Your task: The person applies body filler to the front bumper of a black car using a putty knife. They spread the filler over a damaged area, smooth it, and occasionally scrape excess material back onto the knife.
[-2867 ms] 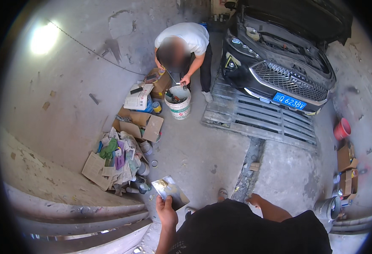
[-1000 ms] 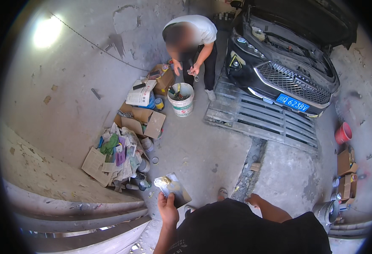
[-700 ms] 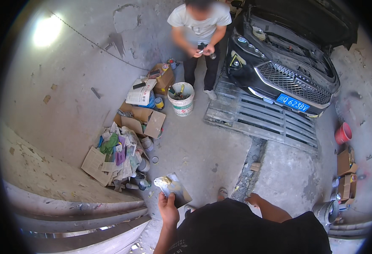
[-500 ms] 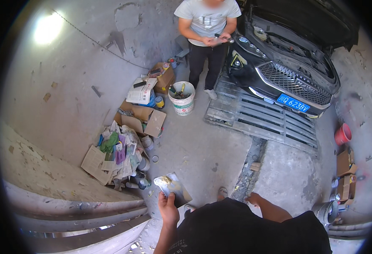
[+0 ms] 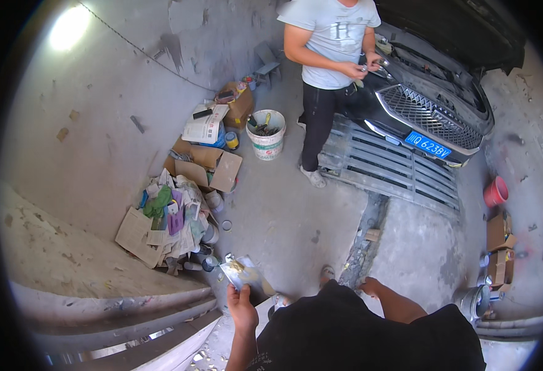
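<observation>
My left hand (image 5: pixel 241 307) grips a flat, thin board (image 5: pixel 258 282) by its near edge, the thumb lying on top. Smears of yellowish paste (image 5: pixel 235 267) and something pale and shiny sit on the board's far left part. My right hand (image 5: pixel 370 288) hangs low at my right side, near the rough strip in the floor. Its fingers are partly hidden, and I cannot make out whether it holds anything. Ahead, a person (image 5: pixel 333 55) in a grey T-shirt and dark trousers stands beside a black car (image 5: pixel 432 105) with a raised bonnet, handling a small object with both hands.
Along the left wall lie a heap of newspapers and rags (image 5: pixel 175 216), an opened cardboard box (image 5: pixel 206 164) and a white bucket of tools (image 5: pixel 266 145). A slatted metal grating (image 5: pixel 382 157) lies before the car. Right, a red bucket (image 5: pixel 496 191) and cardboard boxes (image 5: pixel 500 250) stand by the wall.
The person in the grey T-shirt has stepped to the right and nearer, now covering the car's front corner. My left hand and the board have shifted slightly left; my right hand barely moved.
</observation>
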### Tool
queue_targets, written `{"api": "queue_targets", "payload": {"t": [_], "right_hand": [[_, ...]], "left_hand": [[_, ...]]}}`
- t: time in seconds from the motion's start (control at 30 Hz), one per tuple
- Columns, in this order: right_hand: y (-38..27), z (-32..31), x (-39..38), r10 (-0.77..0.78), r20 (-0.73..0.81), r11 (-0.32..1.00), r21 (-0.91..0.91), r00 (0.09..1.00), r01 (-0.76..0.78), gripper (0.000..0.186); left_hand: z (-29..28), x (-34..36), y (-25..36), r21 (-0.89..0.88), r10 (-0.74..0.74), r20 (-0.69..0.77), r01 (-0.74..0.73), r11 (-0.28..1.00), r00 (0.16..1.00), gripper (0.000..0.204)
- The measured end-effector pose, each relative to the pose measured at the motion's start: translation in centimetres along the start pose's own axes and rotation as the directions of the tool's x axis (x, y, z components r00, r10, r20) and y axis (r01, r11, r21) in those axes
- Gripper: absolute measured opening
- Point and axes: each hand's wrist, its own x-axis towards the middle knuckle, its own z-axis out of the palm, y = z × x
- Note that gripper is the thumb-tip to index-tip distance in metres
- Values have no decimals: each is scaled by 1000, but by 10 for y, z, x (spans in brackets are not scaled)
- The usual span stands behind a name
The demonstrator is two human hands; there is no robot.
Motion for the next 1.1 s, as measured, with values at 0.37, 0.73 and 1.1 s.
{"api": "queue_targets", "payload": {"t": [0.37,0.73,1.1], "right_hand": [[-7,5,6,250,-74,968,54,965,-246,45],[-93,-86,164,116,1,982,149,993,-115,33],[-200,-214,221,-142,-233,949,245,962,200,48]], "left_hand": [[14,72,5,-9,-29,46,29,1000,999,22],[127,185,22,80,39,54,-43,996,998,23],[238,299,17,67,-50,133,42,997,990,23]]}}
